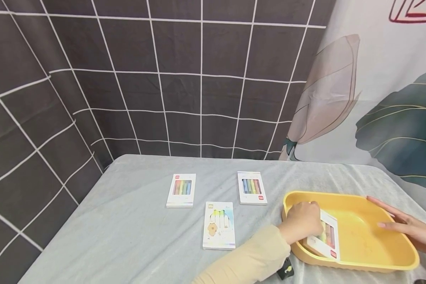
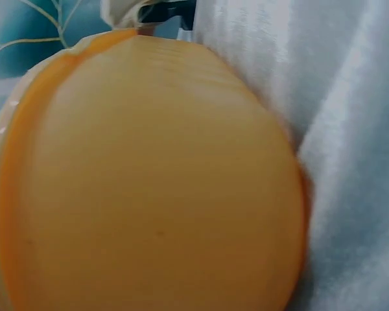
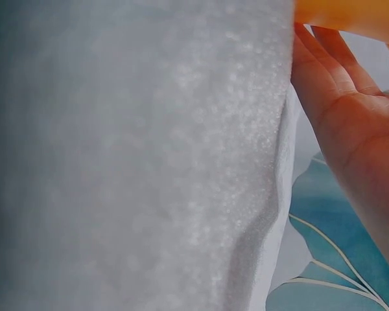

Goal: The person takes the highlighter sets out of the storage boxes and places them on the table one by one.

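Observation:
A yellow basin (image 1: pixel 369 236) stands at the right of the cloth-covered surface. My left hand (image 1: pixel 303 221) reaches over its left rim, fingers bent, holding a white windowed box of coloured sticks (image 1: pixel 328 235) that lies tilted inside the basin. Part of the box is hidden behind that hand. At the basin's right end, my right hand (image 1: pixel 406 228) holds the rim, thumb over the inner side and long fingers along the outside. The right wrist view shows those fingers (image 3: pixel 330 55) against the basin's outer wall. The yellow basin wall (image 2: pixel 162 168) fills most of the left wrist view.
Two more white windowed boxes lie flat toward the back, one at left (image 1: pixel 181 190) and one at right (image 1: pixel 252 188). Nearer, a white box with a bear picture (image 1: pixel 219 227) lies left of the left sleeve (image 1: pixel 248 258). A dark checked curtain (image 1: pixel 177 94) hangs behind.

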A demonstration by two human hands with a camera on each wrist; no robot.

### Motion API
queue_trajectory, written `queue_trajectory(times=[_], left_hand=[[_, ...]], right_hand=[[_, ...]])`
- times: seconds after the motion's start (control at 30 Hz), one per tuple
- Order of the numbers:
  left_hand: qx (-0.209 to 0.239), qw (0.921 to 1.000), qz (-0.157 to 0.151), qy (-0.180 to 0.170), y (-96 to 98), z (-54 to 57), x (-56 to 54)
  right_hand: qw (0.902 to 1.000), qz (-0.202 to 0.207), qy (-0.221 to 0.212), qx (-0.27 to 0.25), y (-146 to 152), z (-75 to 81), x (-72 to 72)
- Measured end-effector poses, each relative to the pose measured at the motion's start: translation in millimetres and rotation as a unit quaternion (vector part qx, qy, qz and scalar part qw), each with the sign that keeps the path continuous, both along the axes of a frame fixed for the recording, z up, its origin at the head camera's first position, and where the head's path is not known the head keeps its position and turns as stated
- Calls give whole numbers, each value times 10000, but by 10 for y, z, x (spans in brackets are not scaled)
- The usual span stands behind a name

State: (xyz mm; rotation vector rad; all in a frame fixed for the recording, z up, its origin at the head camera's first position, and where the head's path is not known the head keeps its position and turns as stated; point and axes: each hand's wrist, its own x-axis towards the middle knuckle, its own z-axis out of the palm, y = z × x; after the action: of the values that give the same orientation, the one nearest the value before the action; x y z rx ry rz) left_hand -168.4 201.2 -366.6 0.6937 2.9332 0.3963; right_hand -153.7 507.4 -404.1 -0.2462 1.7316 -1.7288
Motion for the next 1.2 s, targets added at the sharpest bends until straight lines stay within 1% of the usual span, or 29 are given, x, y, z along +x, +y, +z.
queue_trajectory(times=[0.27, 0.33, 0.43, 0.57, 0.67, 0.83, 0.93, 1.03, 1.1, 1.2], left_hand=[[190, 9989, -434, -68, -56, 65, -51], [263, 9985, -471, -96, -69, 75, -60], [412, 9981, -434, -120, -85, 80, -63], [648, 9966, -454, -214, -107, 77, -59], [686, 9953, -589, -354, -122, 76, -59], [518, 9929, -844, -665, -137, 87, -47], [462, 9904, -922, -917, -148, 96, -38], [475, 9874, -998, -1133, -160, 103, -38], [480, 9859, -1051, -1207, -167, 106, -42], [488, 9847, -1144, -1220, -176, 110, -49]], right_hand=[[10000, -14, -82, 36, -9, 25, -6], [9999, -47, -60, 116, -10, 24, -8], [9996, -95, 31, 249, -7, 19, -13], [9996, -83, 54, 265, -3, 15, -15], [9997, -68, 17, 228, 2, 12, -15], [10000, 21, -85, 41, 10, 0, -10], [9999, 90, -74, -85, 12, -5, -8], [9998, 79, -151, -72, 11, -4, -9], [9999, 86, -140, -27, 9, -1, -11], [9999, 63, -116, 48, 5, 1, -11]])
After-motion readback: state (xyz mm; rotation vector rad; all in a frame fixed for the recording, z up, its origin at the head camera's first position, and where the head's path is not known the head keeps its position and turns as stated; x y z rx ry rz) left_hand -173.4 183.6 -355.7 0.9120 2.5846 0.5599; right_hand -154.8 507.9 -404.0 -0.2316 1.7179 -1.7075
